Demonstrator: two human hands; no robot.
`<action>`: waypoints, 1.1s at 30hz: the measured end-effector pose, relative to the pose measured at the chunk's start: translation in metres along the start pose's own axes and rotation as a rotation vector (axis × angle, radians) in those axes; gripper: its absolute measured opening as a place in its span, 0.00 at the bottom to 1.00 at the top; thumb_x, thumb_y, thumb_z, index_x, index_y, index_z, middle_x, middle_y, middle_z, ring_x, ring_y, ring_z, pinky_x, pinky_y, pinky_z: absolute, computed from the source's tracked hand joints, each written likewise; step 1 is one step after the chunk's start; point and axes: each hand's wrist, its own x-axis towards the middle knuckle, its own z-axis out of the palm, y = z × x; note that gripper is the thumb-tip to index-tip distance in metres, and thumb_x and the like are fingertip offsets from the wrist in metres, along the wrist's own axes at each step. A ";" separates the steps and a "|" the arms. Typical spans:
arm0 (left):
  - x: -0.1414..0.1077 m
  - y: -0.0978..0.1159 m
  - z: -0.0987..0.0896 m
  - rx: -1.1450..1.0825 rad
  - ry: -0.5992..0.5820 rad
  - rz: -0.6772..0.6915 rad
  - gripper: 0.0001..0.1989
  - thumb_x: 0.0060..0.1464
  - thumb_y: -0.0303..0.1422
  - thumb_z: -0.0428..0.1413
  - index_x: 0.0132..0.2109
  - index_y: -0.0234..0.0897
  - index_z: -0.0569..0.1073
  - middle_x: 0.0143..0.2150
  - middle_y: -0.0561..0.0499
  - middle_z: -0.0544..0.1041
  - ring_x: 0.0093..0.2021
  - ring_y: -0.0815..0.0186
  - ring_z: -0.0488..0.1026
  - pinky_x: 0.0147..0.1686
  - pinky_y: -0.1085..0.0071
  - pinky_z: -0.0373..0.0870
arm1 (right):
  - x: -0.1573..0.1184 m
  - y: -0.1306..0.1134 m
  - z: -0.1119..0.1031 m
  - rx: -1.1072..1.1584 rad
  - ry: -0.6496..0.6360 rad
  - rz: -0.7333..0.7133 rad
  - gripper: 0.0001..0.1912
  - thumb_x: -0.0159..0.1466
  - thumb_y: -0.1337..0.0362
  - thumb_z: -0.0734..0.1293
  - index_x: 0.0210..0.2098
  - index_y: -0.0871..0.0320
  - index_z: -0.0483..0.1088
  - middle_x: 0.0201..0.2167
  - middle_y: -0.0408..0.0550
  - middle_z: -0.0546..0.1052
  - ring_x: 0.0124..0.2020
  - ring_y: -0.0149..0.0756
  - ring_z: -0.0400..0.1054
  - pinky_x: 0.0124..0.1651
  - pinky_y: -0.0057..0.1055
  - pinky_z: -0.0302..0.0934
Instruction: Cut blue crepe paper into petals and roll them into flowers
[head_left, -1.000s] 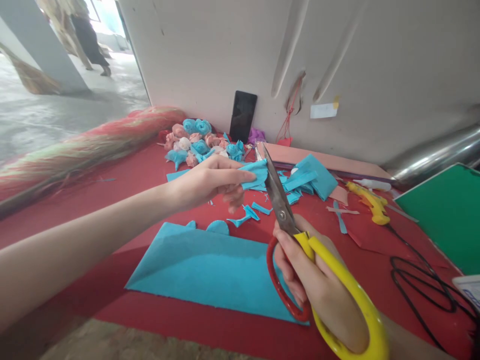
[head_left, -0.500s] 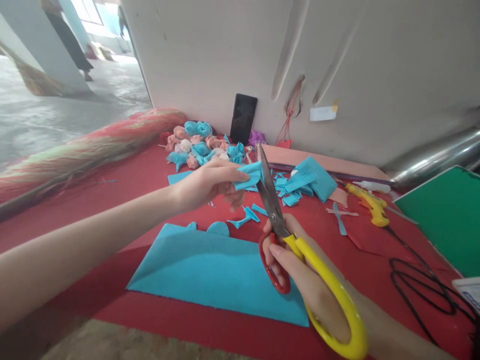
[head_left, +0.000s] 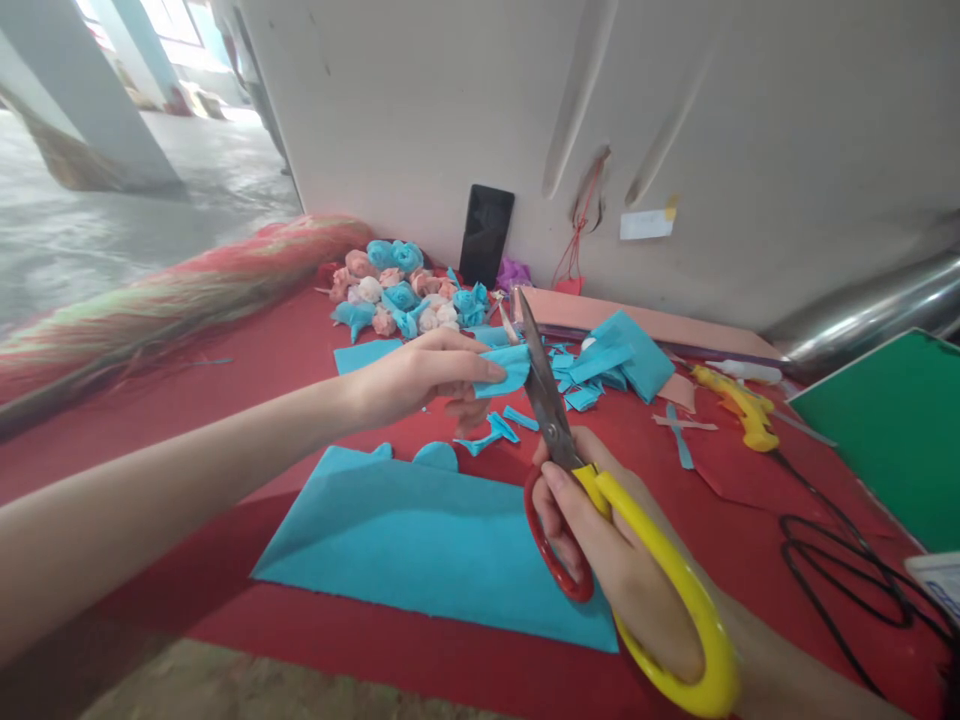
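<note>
My left hand (head_left: pixel 431 378) pinches a small folded piece of blue paper (head_left: pixel 504 370) between thumb and fingers, its free end pointing right. My right hand (head_left: pixel 600 530) grips scissors (head_left: pixel 551 425) with one red and one yellow handle. The blades point up and away, parted, right at the right edge of the paper piece. Below both hands a large blue sheet (head_left: pixel 420 540) lies on the red tabletop (head_left: pixel 202 610). Two rounded blue pieces (head_left: pixel 436 457) stick out from behind its far edge. Blue offcuts (head_left: pixel 491 432) are scattered just beyond.
Blue, pink and white paper flowers (head_left: pixel 401 295) are heaped at the back, beside a leaning black phone (head_left: pixel 487 235). More blue paper (head_left: pixel 626 360) lies behind the scissors. To the right are a yellow glue gun (head_left: pixel 739 405), its black cord (head_left: pixel 840 570) and a green board (head_left: pixel 892 440).
The blue piece in my left hand has dropped slightly and shows a rounder end. The scissors have shifted a little right and down. In the background, a walking person has left the view.
</note>
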 end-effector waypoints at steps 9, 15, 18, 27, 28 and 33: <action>0.001 -0.002 -0.001 0.154 0.069 0.131 0.18 0.53 0.31 0.51 0.16 0.33 0.66 0.14 0.53 0.68 0.18 0.70 0.68 0.22 0.74 0.65 | -0.002 -0.005 0.000 -0.086 0.073 -0.015 0.13 0.65 0.51 0.54 0.37 0.54 0.58 0.19 0.37 0.63 0.14 0.20 0.54 0.15 0.18 0.48; 0.000 -0.004 0.001 0.205 0.169 0.203 0.15 0.53 0.30 0.51 0.20 0.32 0.72 0.20 0.49 0.75 0.23 0.68 0.72 0.26 0.72 0.68 | -0.001 -0.008 -0.004 -0.132 0.067 -0.036 0.15 0.65 0.53 0.55 0.28 0.56 0.55 0.13 0.35 0.60 0.11 0.21 0.54 0.13 0.18 0.50; 0.001 -0.003 -0.002 0.128 0.170 0.190 0.16 0.52 0.28 0.50 0.18 0.32 0.70 0.17 0.50 0.73 0.20 0.69 0.70 0.23 0.72 0.66 | 0.000 -0.012 -0.006 -0.114 0.055 0.024 0.16 0.63 0.52 0.58 0.26 0.57 0.55 0.09 0.34 0.57 0.08 0.22 0.52 0.12 0.19 0.49; -0.003 -0.007 0.001 0.473 0.152 0.262 0.16 0.54 0.30 0.47 0.21 0.33 0.68 0.17 0.52 0.71 0.19 0.71 0.66 0.22 0.73 0.62 | 0.015 -0.023 -0.015 0.316 0.000 0.247 0.26 0.58 0.46 0.60 0.16 0.60 0.57 0.07 0.35 0.53 0.08 0.19 0.47 0.10 0.16 0.46; -0.004 -0.008 0.006 0.635 0.156 0.314 0.15 0.54 0.30 0.47 0.21 0.33 0.68 0.16 0.53 0.69 0.17 0.73 0.63 0.19 0.74 0.59 | 0.017 -0.022 -0.015 0.355 0.006 0.258 0.25 0.57 0.46 0.62 0.16 0.60 0.57 0.08 0.36 0.54 0.08 0.18 0.47 0.10 0.16 0.46; -0.010 -0.012 0.027 1.529 0.145 0.818 0.11 0.50 0.26 0.47 0.22 0.36 0.66 0.17 0.55 0.65 0.18 0.71 0.58 0.18 0.70 0.52 | 0.018 -0.019 -0.014 0.500 0.075 0.219 0.18 0.54 0.51 0.67 0.27 0.59 0.60 0.17 0.36 0.65 0.10 0.17 0.49 0.10 0.14 0.46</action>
